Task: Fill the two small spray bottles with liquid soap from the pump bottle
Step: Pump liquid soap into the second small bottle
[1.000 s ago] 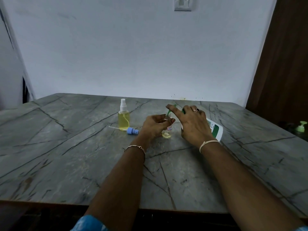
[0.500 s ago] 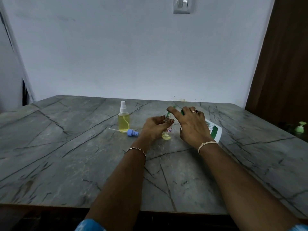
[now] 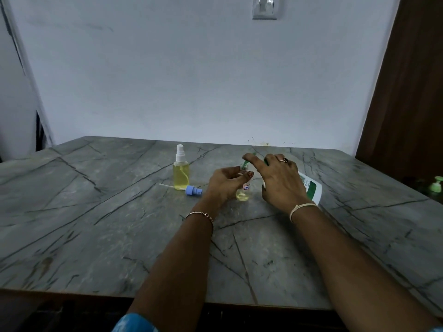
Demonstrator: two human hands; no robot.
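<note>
Filling of the second bottle, centre of the frame. Across the last second little has changed: both hands have kept their places and the yellow soap in the small bottle (image 3: pixel 242 195) still covers only its bottom, so this fill is judged to be at an early stage with many pump strokes left. The left hand (image 3: pixel 226 182) holds the small bottle near its neck, fingers and thumb curled round it, steadying it on the table (image 3: pixel 96 224). The right hand (image 3: pixel 280 180) lies over the top of the pump bottle (image 3: pixel 311 188), index finger stretched along the pump head and the other fingers bent over the collar with the thumb against the body; how hard the finger presses cannot be told. The pump bottle is tilted: its long axis runs from its base at the lower right of the hands up and left to the pump head, and its green spout (image 3: pixel 245 165) points down and left into the open mouth of the small bottle. The small bottle stands upright, long axis vertical, mouth upward. Left of the hands a full spray bottle (image 3: pixel 181 173) stands capped, which suggests half the task is done; just in front of it the blue spray cap (image 3: pixel 193 190) lies on its side, its dip tube pointing left.
</note>
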